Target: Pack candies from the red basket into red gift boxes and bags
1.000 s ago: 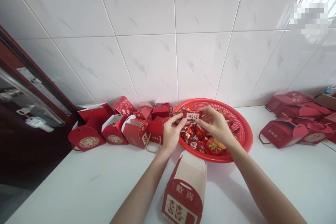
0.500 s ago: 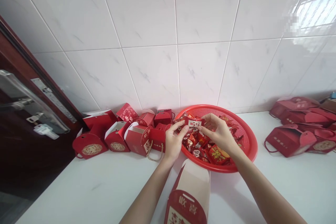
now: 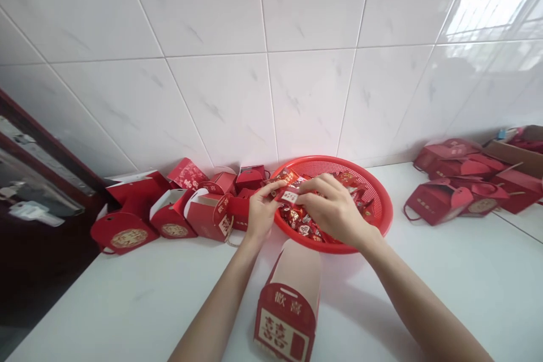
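A small red and white wrapped candy (image 3: 289, 197) is pinched between my two hands, over the near-left part of a red perforated basket (image 3: 384, 203). My left hand (image 3: 262, 209) grips its left side with thumb and fingers. From the right, my right hand (image 3: 333, 203) closes on the other side and hides part of it. Red and gold wrapped candies (image 3: 304, 230) lie heaped in the basket. Nearer to me, between my forearms, stands a red and cream box (image 3: 292, 300) with gold characters.
Several red boxes (image 3: 173, 229) line the wall at the left, some with lids open. More red boxes (image 3: 441, 201) and a brown carton (image 3: 515, 153) are at the right. A dark door with keys (image 3: 36, 212) is at the far left.
The view has shifted right and tilted down. My right hand has turned over the candy, its back now more toward me, and the candy's white label shows at a different angle.
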A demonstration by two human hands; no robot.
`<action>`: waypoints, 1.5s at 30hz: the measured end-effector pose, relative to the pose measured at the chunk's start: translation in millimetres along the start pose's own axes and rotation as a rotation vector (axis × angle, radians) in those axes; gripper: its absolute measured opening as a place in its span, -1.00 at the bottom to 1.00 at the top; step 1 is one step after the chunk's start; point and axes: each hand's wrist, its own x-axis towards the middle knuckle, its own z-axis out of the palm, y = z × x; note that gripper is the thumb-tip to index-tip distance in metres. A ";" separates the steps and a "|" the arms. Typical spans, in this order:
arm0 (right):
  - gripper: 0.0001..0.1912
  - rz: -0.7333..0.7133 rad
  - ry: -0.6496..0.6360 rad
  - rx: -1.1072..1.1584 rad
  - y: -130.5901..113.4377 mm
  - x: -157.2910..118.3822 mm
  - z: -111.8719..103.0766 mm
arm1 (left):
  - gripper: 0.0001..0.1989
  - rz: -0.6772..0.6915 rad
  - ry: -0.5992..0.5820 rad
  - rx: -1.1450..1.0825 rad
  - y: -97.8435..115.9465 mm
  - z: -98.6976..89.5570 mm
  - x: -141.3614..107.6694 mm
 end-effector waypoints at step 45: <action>-0.91 0.499 -0.695 0.495 -37.1 14.0 -37.3 | -0.74 0.063 -0.282 0.474 81.4 -9.9 -22.1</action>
